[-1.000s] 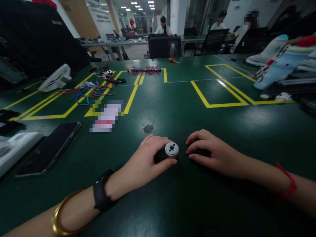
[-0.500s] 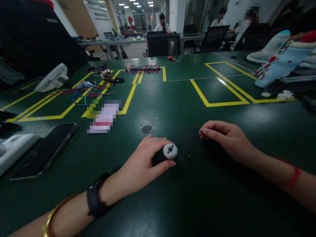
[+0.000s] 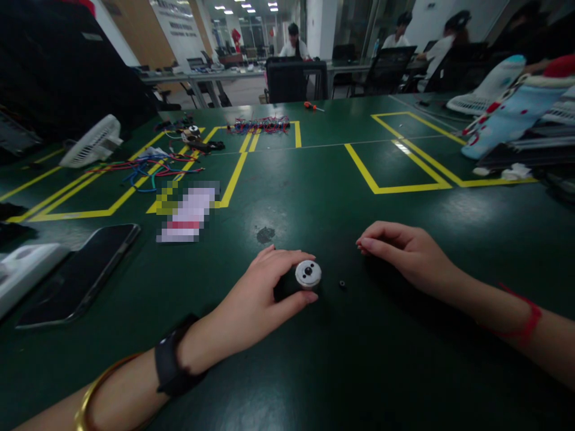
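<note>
My left hand [image 3: 265, 287] curls its thumb and fingers round a small silver cylinder that looks like an electric motor [image 3: 308, 273]. The motor stands upright on the dark green table, its round end face up, with a dark centre and two small dark holes. Just right of it lies a tiny black ring-like part [image 3: 342, 284], touched by neither hand. Beyond that part, further right, my right hand [image 3: 404, 251] hovers low over the table with thumb and fingertips pinched together. Whatever may be between those fingertips is too small or hidden to make out.
A phone [image 3: 83, 275] and a white power strip [image 3: 31, 272] lie at the left. Behind them are a small white fan [image 3: 92, 142] and loose coloured wires [image 3: 157, 167]. An orange screwdriver [image 3: 309, 106] rests at the far edge. A blue plush-like bottle [image 3: 512, 114] stands right.
My right hand has moved slightly left, towards the tiny black part. My left hand stays round the motor; the whole view has shifted a little.
</note>
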Motion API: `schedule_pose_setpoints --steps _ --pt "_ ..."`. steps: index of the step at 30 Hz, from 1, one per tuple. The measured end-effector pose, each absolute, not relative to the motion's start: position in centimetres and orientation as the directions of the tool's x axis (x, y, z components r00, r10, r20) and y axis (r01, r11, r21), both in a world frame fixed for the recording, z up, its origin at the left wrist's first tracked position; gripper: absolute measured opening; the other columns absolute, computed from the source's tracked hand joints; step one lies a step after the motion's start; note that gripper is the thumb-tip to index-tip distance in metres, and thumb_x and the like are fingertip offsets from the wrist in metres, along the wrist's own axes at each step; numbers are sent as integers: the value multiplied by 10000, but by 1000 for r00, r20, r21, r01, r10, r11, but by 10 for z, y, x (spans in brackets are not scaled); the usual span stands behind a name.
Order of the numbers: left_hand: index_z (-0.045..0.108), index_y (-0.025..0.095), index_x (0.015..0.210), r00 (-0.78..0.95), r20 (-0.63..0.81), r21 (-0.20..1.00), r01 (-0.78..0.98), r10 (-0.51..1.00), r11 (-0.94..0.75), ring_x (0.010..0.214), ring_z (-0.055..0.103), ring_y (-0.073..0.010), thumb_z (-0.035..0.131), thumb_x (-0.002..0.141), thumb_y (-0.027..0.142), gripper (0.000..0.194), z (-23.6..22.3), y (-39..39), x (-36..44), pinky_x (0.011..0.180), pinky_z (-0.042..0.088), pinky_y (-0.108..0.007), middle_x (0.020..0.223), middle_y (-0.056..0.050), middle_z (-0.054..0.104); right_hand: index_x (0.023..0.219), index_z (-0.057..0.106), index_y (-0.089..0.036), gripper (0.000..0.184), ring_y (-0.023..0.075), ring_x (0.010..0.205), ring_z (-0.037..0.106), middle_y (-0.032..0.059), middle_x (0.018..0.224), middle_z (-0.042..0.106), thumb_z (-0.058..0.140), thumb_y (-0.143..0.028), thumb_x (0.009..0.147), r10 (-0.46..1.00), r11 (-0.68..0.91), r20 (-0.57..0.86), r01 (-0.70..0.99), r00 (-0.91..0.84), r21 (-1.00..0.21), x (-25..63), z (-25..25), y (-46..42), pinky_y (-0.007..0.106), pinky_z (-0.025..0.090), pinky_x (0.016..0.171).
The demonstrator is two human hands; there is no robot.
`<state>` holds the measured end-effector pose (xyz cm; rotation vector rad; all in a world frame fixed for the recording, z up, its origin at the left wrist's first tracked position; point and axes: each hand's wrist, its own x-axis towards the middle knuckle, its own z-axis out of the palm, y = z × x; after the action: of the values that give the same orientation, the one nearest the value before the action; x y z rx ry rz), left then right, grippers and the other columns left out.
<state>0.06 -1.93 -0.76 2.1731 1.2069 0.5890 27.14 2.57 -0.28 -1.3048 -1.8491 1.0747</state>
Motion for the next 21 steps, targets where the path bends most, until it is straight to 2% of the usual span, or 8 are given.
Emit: schedule_pose_setpoints --steps 8,12,16,19,21 --pt "491 297 1241 505 105 669 602 857 -436 1163 548 -239 631 870 355 400 -8 -20 0 1155 160 -537 1261 -21 602 930 664 -224 205 191 823 625 35 896 669 559 -395 886 925 275 71 529 -372 -803 269 -2 25 328 497 720" --pt "502 291 1233 505 117 664 600 855 -445 1142 559 -249 633 866 354 394 -8 -19 1 1145 172 -548 1245 -34 611 974 666 -238 158 216 977 603 63 1083 618 595 -321 860 868 420 141 551 -476 -722 268 -3 21 374 497 840" --pt "520 288 1203 509 124 660 599 852 -453 1124 565 -250 647 857 350 373 -7 -19 2 1134 188 -536 1232 -33 618 1006 669 -252 242 259 1137 524 80 1242 517 684 -359 788 796 518 114 573 -594 -636 264 -2 12 446 455 952" --pt "529 290 1185 512 136 654 596 848 -465 1119 558 -246 660 850 338 363 -6 -18 2 1106 234 -515 1222 -25 620 938 691 -254 154 268 1149 499 77 1242 515 670 -324 803 754 582 102 588 -649 -561 259 -3 9 480 426 972" --pt "536 282 1173 512 144 656 591 847 -469 1111 556 -243 661 850 334 350 -6 -18 2 1075 282 -492 1214 -27 621 919 693 -250 113 258 1128 509 75 1223 526 643 -294 828 744 599 118 579 -657 -553 256 -3 9 478 421 972"
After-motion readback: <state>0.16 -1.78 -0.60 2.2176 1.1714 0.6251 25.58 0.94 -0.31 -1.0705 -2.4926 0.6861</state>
